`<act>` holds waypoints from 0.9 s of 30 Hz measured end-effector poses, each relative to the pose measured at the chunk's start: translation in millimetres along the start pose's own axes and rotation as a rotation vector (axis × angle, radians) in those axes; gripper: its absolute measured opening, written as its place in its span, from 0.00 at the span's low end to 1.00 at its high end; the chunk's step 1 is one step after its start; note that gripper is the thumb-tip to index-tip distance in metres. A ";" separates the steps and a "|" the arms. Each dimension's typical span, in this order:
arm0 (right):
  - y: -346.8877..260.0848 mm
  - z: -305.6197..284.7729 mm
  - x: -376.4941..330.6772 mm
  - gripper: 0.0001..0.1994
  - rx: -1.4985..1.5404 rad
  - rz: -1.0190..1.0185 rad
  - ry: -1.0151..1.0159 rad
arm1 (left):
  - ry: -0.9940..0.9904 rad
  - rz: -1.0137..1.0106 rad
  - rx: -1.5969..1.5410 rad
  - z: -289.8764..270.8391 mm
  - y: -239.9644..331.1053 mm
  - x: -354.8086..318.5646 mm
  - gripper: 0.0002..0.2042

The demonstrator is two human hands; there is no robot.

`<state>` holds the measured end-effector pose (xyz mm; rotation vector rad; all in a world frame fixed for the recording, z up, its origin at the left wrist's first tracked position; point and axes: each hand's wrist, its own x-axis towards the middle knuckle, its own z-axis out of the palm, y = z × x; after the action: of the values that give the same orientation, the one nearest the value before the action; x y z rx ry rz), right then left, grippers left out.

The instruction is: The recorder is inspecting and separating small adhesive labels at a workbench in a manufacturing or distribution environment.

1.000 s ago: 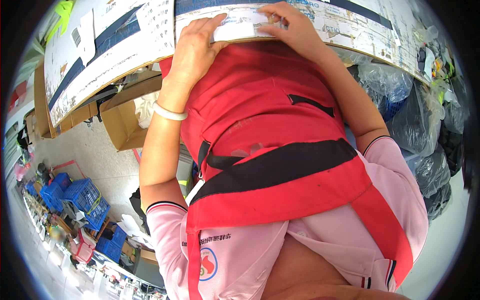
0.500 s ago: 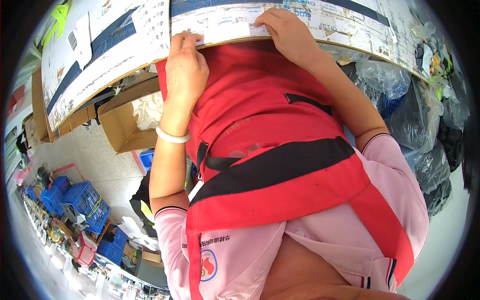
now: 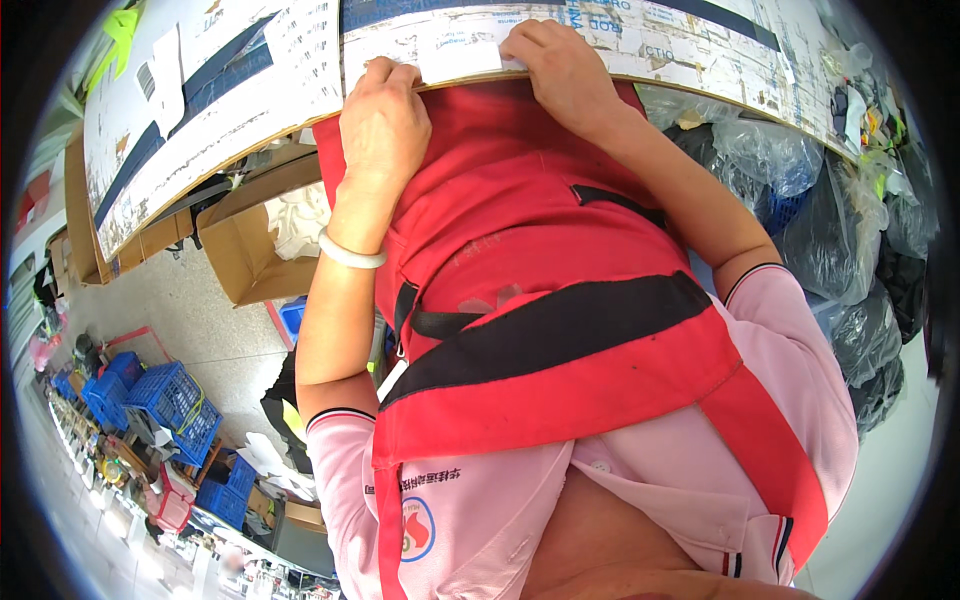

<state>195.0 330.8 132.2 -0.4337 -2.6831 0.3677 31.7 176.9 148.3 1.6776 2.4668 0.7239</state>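
Label-covered bench edge (image 3: 700, 60), concrete floor (image 3: 190, 310), blue crates (image 3: 165, 395)

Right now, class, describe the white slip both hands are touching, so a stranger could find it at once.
Start at the long worktable papered with torn labels along the top of the view. At its near edge, between the left hand and right hand, lies a white slip. Unlike the printed, tattered scraps around it, it is plain, clean and pinched at both ends.

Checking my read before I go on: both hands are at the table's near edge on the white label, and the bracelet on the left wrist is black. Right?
Not quite. In the head view the bracelet on the left wrist is white. The left hand and right hand are indeed at the table edge, on the white label.
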 end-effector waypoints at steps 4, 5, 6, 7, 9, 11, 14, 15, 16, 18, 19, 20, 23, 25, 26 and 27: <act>1.8 4.2 5.4 0.09 -0.010 -0.028 0.035 | 0.034 0.024 -0.024 -0.5 -2.3 0.2 0.08; 4.5 2.8 4.2 0.10 0.016 -0.005 0.006 | 0.052 0.041 -0.051 -1.2 -3.0 -0.4 0.08; 7.0 1.5 5.8 0.10 0.039 0.015 -0.018 | 0.075 0.058 -0.082 -1.4 -3.7 -0.6 0.07; 7.1 -1.4 6.9 0.10 0.049 -0.004 -0.005 | 0.081 0.027 -0.129 -4.2 -3.7 -3.7 0.07; 1.5 -16.5 9.7 0.12 0.131 0.093 0.020 | 0.082 -0.057 -0.257 -18.0 1.3 -9.2 0.06; -6.2 -27.9 11.3 0.11 0.144 0.078 0.042 | 0.135 -0.118 -0.425 -30.2 5.7 -16.0 0.05; -14.8 -30.8 16.8 0.09 0.227 0.063 0.030 | 0.279 -0.270 -0.414 -42.8 -12.7 -17.7 0.05; -23.8 -28.0 24.1 0.09 0.272 0.009 0.045 | 0.422 -0.232 -0.411 -39.5 -37.8 -19.4 0.04; -33.7 -24.0 29.1 0.09 0.322 -0.042 0.051 | 0.477 -0.292 -0.480 -42.2 -56.2 -15.6 0.06; -49.3 -19.9 36.8 0.08 0.300 -0.139 0.052 | 0.442 -0.526 -0.552 -53.5 -72.1 3.5 0.09; -58.6 -17.1 41.7 0.08 0.306 -0.177 0.035 | 0.363 -0.537 -0.528 -55.6 -85.8 9.5 0.11; -66.3 -16.7 44.7 0.07 0.313 -0.213 0.017 | 0.284 -0.549 -0.502 -53.6 -101.5 15.0 0.13; -81.4 -22.7 48.1 0.07 0.359 -0.210 -0.012 | 0.200 -0.550 -0.658 -40.1 -125.4 21.8 0.17; -78.8 -21.7 45.2 0.07 0.336 -0.200 -0.030 | 0.171 -0.577 -0.773 -40.6 -119.9 28.3 0.18; -76.7 -21.5 44.0 0.07 0.332 -0.197 -0.024 | 0.168 -0.569 -0.773 -40.8 -121.8 30.6 0.18; -74.7 -21.9 42.8 0.07 0.336 -0.183 -0.032 | 0.175 -0.555 -0.826 -40.9 -123.4 31.3 0.19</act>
<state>148.6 281.4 189.6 -0.0820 -2.5941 0.7570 -99.8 154.9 139.3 0.6298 2.0702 1.5311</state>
